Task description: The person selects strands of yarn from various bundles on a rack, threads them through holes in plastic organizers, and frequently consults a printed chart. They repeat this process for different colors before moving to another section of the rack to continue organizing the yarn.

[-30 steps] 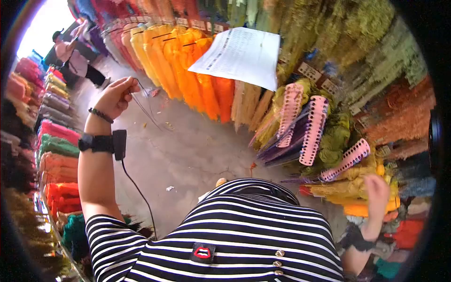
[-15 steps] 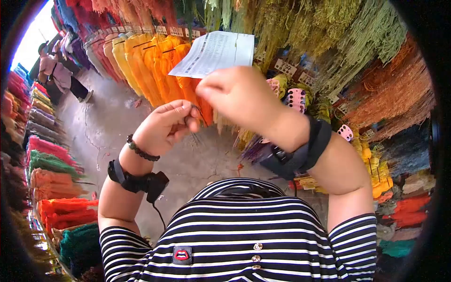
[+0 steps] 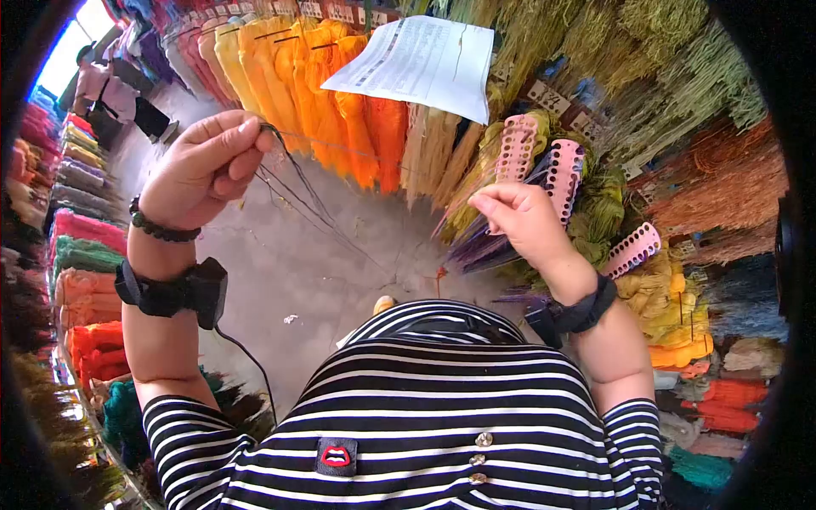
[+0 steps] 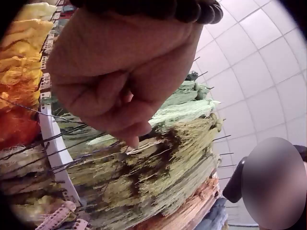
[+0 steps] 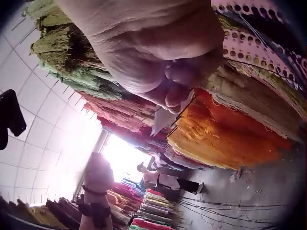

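Dark thin threads (image 3: 293,174) hang from my left hand (image 3: 200,166), whose thumb and forefinger pinch them at the upper left of the head view. Several strands (image 4: 45,143) run leftward from that hand (image 4: 120,72) in the left wrist view. My right hand (image 3: 531,225) is held apart from it, in front of pink perforated cards (image 3: 563,174), its thumb and forefinger tips pressed together. A faint strand stretches from the left hand toward it; the pinched end is too fine to see clearly. The right wrist view shows this hand (image 5: 158,52) with curled fingers.
A printed white sheet (image 3: 416,64) lies against orange skeins (image 3: 357,110) and green skeins (image 3: 654,76). Another pink perforated card (image 3: 633,249) rests by yellow skeins at right. More coloured skeins (image 3: 85,280) line the left. A person (image 3: 110,93) stands in the far aisle.
My right hand came from the lower right to beside the left hand, then drew back to the right. The left hand moved right, then back left with the threads.
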`<act>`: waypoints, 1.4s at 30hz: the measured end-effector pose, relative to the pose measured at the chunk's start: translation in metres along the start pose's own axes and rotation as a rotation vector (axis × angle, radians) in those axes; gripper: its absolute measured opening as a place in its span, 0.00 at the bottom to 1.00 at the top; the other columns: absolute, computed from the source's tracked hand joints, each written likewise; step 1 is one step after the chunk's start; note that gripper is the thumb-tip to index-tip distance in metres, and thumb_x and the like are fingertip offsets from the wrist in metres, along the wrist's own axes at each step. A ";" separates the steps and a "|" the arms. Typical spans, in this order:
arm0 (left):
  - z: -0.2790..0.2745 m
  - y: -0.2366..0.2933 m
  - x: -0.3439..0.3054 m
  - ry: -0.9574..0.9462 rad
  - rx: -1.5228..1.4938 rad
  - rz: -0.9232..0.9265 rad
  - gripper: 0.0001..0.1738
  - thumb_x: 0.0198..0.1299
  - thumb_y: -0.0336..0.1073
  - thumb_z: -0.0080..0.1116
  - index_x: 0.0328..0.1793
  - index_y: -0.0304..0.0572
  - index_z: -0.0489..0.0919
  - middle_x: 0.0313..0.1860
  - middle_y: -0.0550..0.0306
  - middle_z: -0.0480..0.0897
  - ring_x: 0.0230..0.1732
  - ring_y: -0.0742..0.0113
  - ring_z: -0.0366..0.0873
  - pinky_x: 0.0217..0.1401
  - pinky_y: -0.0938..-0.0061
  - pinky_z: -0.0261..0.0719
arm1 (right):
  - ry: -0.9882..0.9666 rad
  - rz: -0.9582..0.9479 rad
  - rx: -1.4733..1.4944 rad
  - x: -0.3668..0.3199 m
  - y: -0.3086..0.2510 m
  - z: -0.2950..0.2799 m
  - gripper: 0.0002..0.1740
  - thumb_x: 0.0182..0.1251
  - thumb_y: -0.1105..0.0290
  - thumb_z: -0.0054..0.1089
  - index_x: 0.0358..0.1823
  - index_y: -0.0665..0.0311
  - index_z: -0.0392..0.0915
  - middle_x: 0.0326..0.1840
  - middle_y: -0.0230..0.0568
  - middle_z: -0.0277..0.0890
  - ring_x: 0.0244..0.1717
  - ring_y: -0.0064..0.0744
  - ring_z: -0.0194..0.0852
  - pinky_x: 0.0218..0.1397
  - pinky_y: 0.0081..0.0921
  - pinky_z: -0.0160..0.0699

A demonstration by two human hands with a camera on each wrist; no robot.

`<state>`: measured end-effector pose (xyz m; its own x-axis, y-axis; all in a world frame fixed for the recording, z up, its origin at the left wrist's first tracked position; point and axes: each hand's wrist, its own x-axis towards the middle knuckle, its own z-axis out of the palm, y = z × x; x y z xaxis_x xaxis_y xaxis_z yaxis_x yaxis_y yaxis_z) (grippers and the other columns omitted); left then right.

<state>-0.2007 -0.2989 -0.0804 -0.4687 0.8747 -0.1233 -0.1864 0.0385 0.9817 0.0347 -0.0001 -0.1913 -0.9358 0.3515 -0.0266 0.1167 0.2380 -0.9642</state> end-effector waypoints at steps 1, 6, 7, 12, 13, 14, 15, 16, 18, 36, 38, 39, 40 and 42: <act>-0.002 0.002 -0.001 0.006 0.006 -0.003 0.13 0.72 0.41 0.49 0.43 0.40 0.78 0.21 0.72 0.68 0.18 0.85 0.58 0.19 0.88 0.54 | -0.015 0.010 -0.017 0.001 0.003 0.005 0.11 0.68 0.66 0.60 0.39 0.68 0.84 0.23 0.26 0.76 0.24 0.13 0.69 0.28 0.18 0.67; -0.005 0.003 0.000 0.046 0.054 -0.001 0.13 0.74 0.43 0.46 0.42 0.44 0.75 0.20 0.73 0.65 0.16 0.86 0.56 0.16 0.90 0.52 | -0.081 0.053 -0.003 0.008 0.006 0.022 0.11 0.68 0.65 0.60 0.40 0.66 0.84 0.24 0.28 0.79 0.26 0.14 0.71 0.30 0.18 0.70; -0.006 0.003 0.000 0.049 0.046 -0.007 0.13 0.74 0.43 0.46 0.42 0.44 0.75 0.20 0.73 0.65 0.16 0.86 0.56 0.16 0.90 0.53 | -0.092 0.035 0.026 0.010 0.008 0.024 0.11 0.68 0.64 0.60 0.41 0.65 0.84 0.24 0.28 0.79 0.26 0.14 0.71 0.30 0.18 0.70; -0.011 -0.001 0.003 0.079 0.030 -0.011 0.13 0.75 0.43 0.44 0.42 0.45 0.75 0.21 0.73 0.66 0.16 0.86 0.57 0.16 0.89 0.53 | -0.110 0.086 0.083 0.018 0.007 0.031 0.13 0.69 0.64 0.60 0.43 0.66 0.84 0.27 0.29 0.80 0.28 0.15 0.73 0.34 0.18 0.73; -0.011 -0.002 0.004 0.094 0.032 -0.006 0.13 0.75 0.43 0.44 0.42 0.45 0.75 0.21 0.73 0.66 0.16 0.86 0.57 0.16 0.89 0.53 | -0.113 0.104 0.091 0.020 0.006 0.032 0.13 0.70 0.64 0.59 0.44 0.66 0.84 0.28 0.29 0.81 0.28 0.15 0.73 0.34 0.18 0.73; -0.011 -0.003 0.005 0.109 0.034 -0.001 0.13 0.75 0.43 0.44 0.42 0.45 0.75 0.21 0.73 0.66 0.16 0.86 0.57 0.16 0.89 0.53 | -0.124 0.079 0.102 0.023 0.005 0.034 0.13 0.70 0.64 0.59 0.45 0.67 0.84 0.30 0.31 0.81 0.30 0.16 0.74 0.36 0.18 0.74; -0.011 -0.002 0.007 0.138 0.028 0.006 0.13 0.75 0.43 0.45 0.42 0.45 0.75 0.21 0.73 0.66 0.16 0.86 0.57 0.16 0.89 0.53 | -0.135 0.055 0.114 0.025 0.005 0.035 0.14 0.70 0.64 0.59 0.45 0.68 0.83 0.31 0.32 0.82 0.31 0.17 0.75 0.37 0.18 0.75; -0.010 -0.002 0.008 0.167 0.023 0.012 0.13 0.75 0.43 0.45 0.42 0.45 0.75 0.21 0.73 0.66 0.16 0.86 0.57 0.16 0.89 0.54 | -0.145 0.031 0.125 0.028 0.006 0.036 0.14 0.71 0.64 0.59 0.46 0.69 0.83 0.33 0.34 0.83 0.32 0.18 0.77 0.38 0.18 0.76; -0.009 -0.001 0.010 0.185 0.013 0.027 0.13 0.74 0.43 0.46 0.43 0.44 0.76 0.22 0.73 0.67 0.17 0.86 0.57 0.18 0.90 0.54 | -0.159 0.029 0.143 0.035 0.014 0.040 0.14 0.70 0.64 0.59 0.47 0.68 0.83 0.35 0.35 0.83 0.34 0.19 0.77 0.39 0.19 0.77; 0.072 -0.043 0.054 -0.101 0.550 -0.044 0.17 0.71 0.41 0.50 0.35 0.36 0.80 0.19 0.67 0.73 0.20 0.80 0.67 0.24 0.83 0.66 | -0.306 -0.347 0.012 0.043 -0.058 0.051 0.35 0.66 0.70 0.59 0.72 0.67 0.56 0.49 0.50 0.81 0.51 0.37 0.80 0.55 0.32 0.75; 0.078 -0.044 0.056 -0.116 0.539 -0.074 0.17 0.71 0.41 0.50 0.33 0.37 0.78 0.20 0.67 0.74 0.21 0.81 0.67 0.25 0.83 0.66 | -0.354 -0.268 -0.038 0.044 -0.065 0.049 0.30 0.65 0.71 0.59 0.67 0.68 0.62 0.40 0.55 0.82 0.43 0.45 0.84 0.46 0.36 0.78; 0.081 -0.044 0.056 -0.121 0.534 -0.090 0.17 0.71 0.41 0.50 0.32 0.38 0.77 0.21 0.67 0.75 0.21 0.81 0.68 0.25 0.83 0.66 | -0.321 -0.280 -0.126 0.042 -0.070 0.047 0.26 0.66 0.71 0.58 0.64 0.67 0.65 0.37 0.48 0.81 0.39 0.38 0.81 0.44 0.33 0.77; 0.082 -0.043 0.056 -0.090 0.481 -0.126 0.17 0.71 0.42 0.51 0.36 0.37 0.80 0.22 0.68 0.75 0.22 0.81 0.68 0.25 0.84 0.66 | -0.287 -0.291 -0.213 0.039 -0.074 0.046 0.22 0.67 0.71 0.58 0.61 0.66 0.68 0.34 0.42 0.80 0.36 0.32 0.78 0.41 0.29 0.76; 0.082 -0.041 0.054 -0.150 0.465 -0.141 0.16 0.71 0.42 0.51 0.39 0.36 0.80 0.21 0.68 0.73 0.21 0.81 0.66 0.23 0.84 0.64 | -0.212 -0.349 -0.363 0.037 -0.073 0.043 0.14 0.69 0.72 0.56 0.53 0.65 0.72 0.28 0.34 0.78 0.30 0.24 0.75 0.37 0.25 0.75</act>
<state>-0.1472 -0.2139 -0.1151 -0.3314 0.9037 -0.2710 0.1806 0.3427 0.9219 -0.0228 -0.0433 -0.1329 -0.9816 0.0147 0.1902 -0.1405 0.6183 -0.7733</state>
